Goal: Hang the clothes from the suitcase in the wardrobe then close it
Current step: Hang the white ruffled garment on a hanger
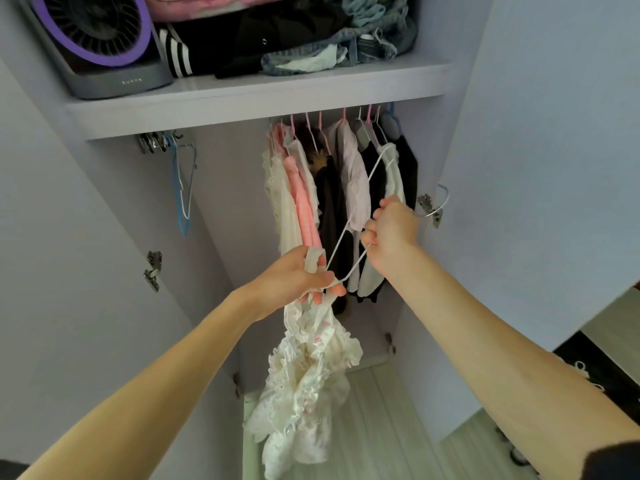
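I stand before the open wardrobe (228, 188) and the task is, as I judge it, somewhere in the middle. Several garments (301, 192) already hang in a tight row under the shelf (242, 109), white, pink and dark ones, each on its own hanger. Whether they all came from the suitcase I cannot tell. The piece in work now is a white frilly garment (308, 375). It hangs down from my left hand (298, 277), in front of the wardrobe and not yet inside it. The fingers (332, 289) of this hand are curled around its upper part, where I see a strap, and they hold it against one end of a white wire hanger (346, 227). My right hand (391, 233) grips the same hanger further up, its fingers closed tightly on the wire. So I think I am putting the garment on the hanger. It seems not fully on, but the cloth is bunched and I cannot be sure. What is left for this piece: to seat it properly, to lift the hook to the rail, which is hidden behind the shelf edge, and to let go. An empty blue hanger (183, 202) waits on the left side. The right door (536, 133) stands wide open, so the closing is not done. At the lower right edge lies something dark with white pieces on it, maybe the suitcase. If so, more clothes remain.
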Motion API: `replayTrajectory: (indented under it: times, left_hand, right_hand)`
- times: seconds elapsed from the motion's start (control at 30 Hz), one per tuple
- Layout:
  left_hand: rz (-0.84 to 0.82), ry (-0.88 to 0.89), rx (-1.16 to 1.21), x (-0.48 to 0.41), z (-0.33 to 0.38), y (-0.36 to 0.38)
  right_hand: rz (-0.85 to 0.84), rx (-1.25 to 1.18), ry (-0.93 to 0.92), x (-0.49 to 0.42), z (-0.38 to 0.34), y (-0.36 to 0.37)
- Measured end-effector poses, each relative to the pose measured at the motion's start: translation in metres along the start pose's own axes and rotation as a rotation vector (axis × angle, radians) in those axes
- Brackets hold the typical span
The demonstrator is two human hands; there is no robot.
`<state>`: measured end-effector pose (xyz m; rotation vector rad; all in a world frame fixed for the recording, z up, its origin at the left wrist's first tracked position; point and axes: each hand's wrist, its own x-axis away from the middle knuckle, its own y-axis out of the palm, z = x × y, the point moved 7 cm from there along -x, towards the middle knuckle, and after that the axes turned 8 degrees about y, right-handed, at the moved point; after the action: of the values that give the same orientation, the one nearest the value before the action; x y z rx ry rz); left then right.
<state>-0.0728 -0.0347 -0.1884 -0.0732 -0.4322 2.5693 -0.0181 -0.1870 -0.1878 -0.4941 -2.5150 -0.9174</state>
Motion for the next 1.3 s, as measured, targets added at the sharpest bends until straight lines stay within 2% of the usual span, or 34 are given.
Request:
replayTrajectory:
  times: [0.17, 0.3, 0.4, 0.53, 0.67, 0.73, 0.8, 0.87, 0.97, 1.07, 1.17, 1.3]
  left_hand:
    - [-0.030, -0.038, 0.023, 0.000, -0.011, -0.001]
    - [0.053, -0.203, -0.012, 0.006, -0.045, -0.018]
    - [0.281, -0.312, 0.208, 0.008, -0.070, -0.042]
    - [0.590, -0.289, 0.515, 0.006, -0.081, -0.074]
    - [0.856, -0.244, 0.712, 0.017, -0.079, -0.106]
    - [0.924, -0.221, 0.738, 0.021, -0.078, -0.120]
    - [0.920, -0.205, 0.717, 0.023, -0.075, -0.130]
    - [0.812, -0.194, 0.653, 0.020, -0.066, -0.131]
    - [0.611, -0.234, 0.456, 0.015, -0.046, -0.120]
    - [0.478, -0.227, 0.324, 0.012, -0.030, -0.110]
    - [0.342, -0.228, 0.091, 0.005, -0.021, -0.100]
    - [0.258, -0.287, -0.140, 0.000, -0.025, -0.095]
  right_hand:
    - [-0.019, 0.089, 0.104, -0.002, 0.024, 0.006]
    - [-0.086, 0.299, 0.156, -0.004, 0.022, 0.012]
    - [-0.185, 0.624, 0.128, -0.002, 0.007, 0.025]
    - [-0.273, 1.008, 0.098, 0.002, -0.007, 0.034]
    - [-0.317, 1.115, 0.101, -0.002, -0.023, 0.033]
    - [-0.334, 1.165, 0.128, -0.003, -0.029, 0.029]
    - [-0.354, 1.227, 0.151, -0.002, -0.031, 0.024]
    - [-0.369, 1.281, 0.145, -0.002, -0.033, 0.023]
    - [-0.383, 1.336, 0.126, -0.002, -0.033, 0.022]
    - [-0.393, 1.388, 0.098, 0.000, -0.030, 0.025]
    - [-0.413, 1.415, 0.028, 0.007, -0.027, 0.035]
    - [-0.437, 1.430, -0.022, 0.013, -0.023, 0.045]
